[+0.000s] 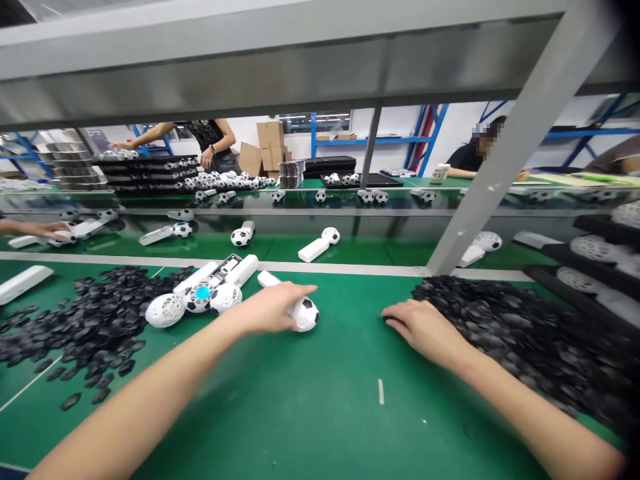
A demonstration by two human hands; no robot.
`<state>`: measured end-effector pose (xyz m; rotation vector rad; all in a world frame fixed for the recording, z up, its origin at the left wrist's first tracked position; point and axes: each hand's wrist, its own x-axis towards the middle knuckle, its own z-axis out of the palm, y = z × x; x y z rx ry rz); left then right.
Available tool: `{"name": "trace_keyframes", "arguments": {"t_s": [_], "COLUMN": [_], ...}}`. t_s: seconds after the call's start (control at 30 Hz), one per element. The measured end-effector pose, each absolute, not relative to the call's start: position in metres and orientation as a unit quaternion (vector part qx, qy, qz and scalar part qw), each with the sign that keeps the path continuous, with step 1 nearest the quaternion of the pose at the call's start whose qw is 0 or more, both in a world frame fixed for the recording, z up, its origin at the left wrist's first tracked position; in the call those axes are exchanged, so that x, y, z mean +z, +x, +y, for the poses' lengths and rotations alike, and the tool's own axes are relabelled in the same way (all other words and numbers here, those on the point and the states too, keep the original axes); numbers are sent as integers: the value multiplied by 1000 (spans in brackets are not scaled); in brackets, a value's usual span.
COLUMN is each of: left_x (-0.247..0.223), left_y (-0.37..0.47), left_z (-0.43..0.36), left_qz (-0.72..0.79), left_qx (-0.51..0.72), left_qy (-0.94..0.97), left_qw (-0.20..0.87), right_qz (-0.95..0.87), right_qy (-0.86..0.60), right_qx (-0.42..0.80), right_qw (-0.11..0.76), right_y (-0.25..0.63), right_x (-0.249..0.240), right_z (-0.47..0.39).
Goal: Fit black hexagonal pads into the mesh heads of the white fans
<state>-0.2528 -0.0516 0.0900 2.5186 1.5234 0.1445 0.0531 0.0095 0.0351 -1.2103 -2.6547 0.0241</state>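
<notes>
My left hand [273,308] is closed around a white device with a black-and-white soccer-ball head [307,315], lying on the green work surface; its white handle [269,279] shows behind the fingers. My right hand [423,327] rests low over the surface with fingertips pressed together. A dark spot shows under them, too small to name. Beside that hand spreads a pile of flat black pieces [500,333]. Left of my left hand lie several similar white devices, one with a patterned white head [165,311] and one with a blue centre [203,293].
Another pile of black pieces [110,313] covers the left side. Beyond the pale edge strip, a green conveyor [275,250] carries more devices. A slanted metal post [500,140] and stacked black trays [560,280] stand at right. A co-worker's hand [55,231] reaches in from the left.
</notes>
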Motion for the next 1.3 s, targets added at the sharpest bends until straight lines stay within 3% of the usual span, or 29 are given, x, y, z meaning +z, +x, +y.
{"name": "trace_keyframes", "arguments": {"t_s": [0.17,0.27,0.37,0.5,0.67,0.93,1.17,1.3], "left_x": [63,46,42,47,48,43,45,47], "left_y": [-254,-215,-172,-149,-151,-150,-152,-150], "left_z": [-27,-22,-20,-17,-20,-21,-19,-19], "left_qz": [487,510,568,558,561,541,545,543], "left_qx": [73,69,50,38,-2,101,145,169], "left_qy": [870,857,822,828,822,818,799,780], "left_qw": [-15,-23,3,46,99,166,209,263], "right_qz": [-870,-846,-834,-832,-858,-925,-836,-794], "right_qy": [-477,-514,-524,-491,-363,-247,-365,-392], "right_qx": [60,98,120,140,185,75,205,318], "right_qw": [110,104,125,216,312,279,355,339], "right_y": [67,80,87,84,68,41,34,33], "right_x": [39,43,46,47,47,33,25,23], "right_z": [12,16,18,14,-5,-19,-17,-17]}}
